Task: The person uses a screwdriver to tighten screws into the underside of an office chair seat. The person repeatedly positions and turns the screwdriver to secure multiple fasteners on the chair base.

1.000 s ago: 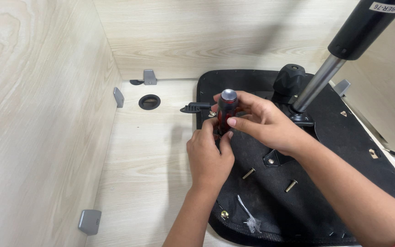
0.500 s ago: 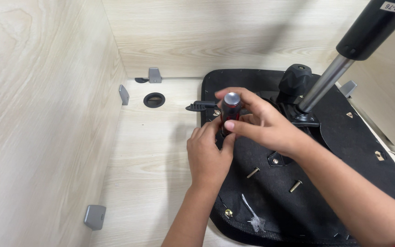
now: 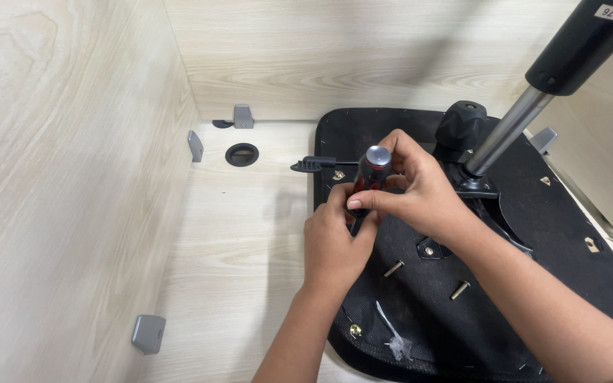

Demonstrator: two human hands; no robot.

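An upturned black chair seat (image 3: pixel 533 284) lies on a pale wooden desk surface. My right hand (image 3: pixel 416 188) grips the handle of a red and black screwdriver (image 3: pixel 372 169) with a grey cap, held upright over the seat's left edge. My left hand (image 3: pixel 335 237) is wrapped around the lower part of the screwdriver, hiding its tip. Two brass bolts (image 3: pixel 394 268) (image 3: pixel 460 289) lie loose on the seat just right of my left hand. A black lever (image 3: pixel 312 164) sticks out from the seat's left side.
A black and chrome gas lift column (image 3: pixel 533 92) rises from the seat's mechanism with a black knob (image 3: pixel 462 124) beside it. Wooden panels stand left and behind. A round cable hole (image 3: pixel 241 153) and grey brackets (image 3: pixel 149 333) (image 3: pixel 243 115) are on the desk.
Both hands stay on the screwdriver with only slight shifts; the view has drifted a little, so everything sits slightly lower and to the right.
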